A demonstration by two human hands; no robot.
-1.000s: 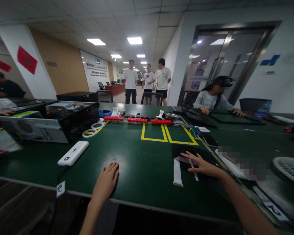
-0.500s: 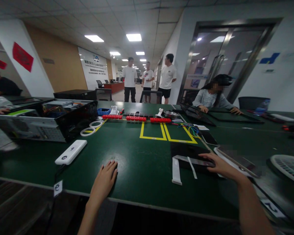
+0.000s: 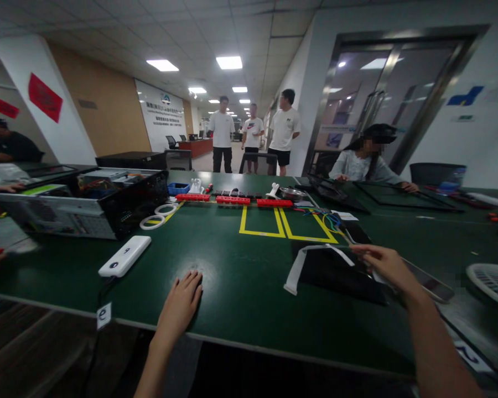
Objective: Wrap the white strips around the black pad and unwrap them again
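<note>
My left hand [image 3: 182,298] lies flat on the green table near its front edge, fingers stretched out and holding nothing. On the right, my right hand [image 3: 382,265] pinches one end of a white-grey flat ribbon cable [image 3: 297,268] between thumb and fingers. The cable runs left from the fingertips, bends, and its far end hangs down towards the table. Beneath it lies a flat black sheet [image 3: 336,284]. A phone [image 3: 427,281] sits just beyond my right wrist, partly hidden by the hand.
At left stand an opened computer case [image 3: 66,207] and a white power bank [image 3: 125,256] with a cable. Red holders [image 3: 233,200], yellow tape outlines [image 3: 263,234] and coloured wires [image 3: 331,221] lie ahead. A racket [image 3: 492,284] is far right. Other people sit and stand around.
My right hand has moved right and slightly up, lifting the ribbon cable, whose shape has changed over the black sheet. The left hand stays flat on the table.
</note>
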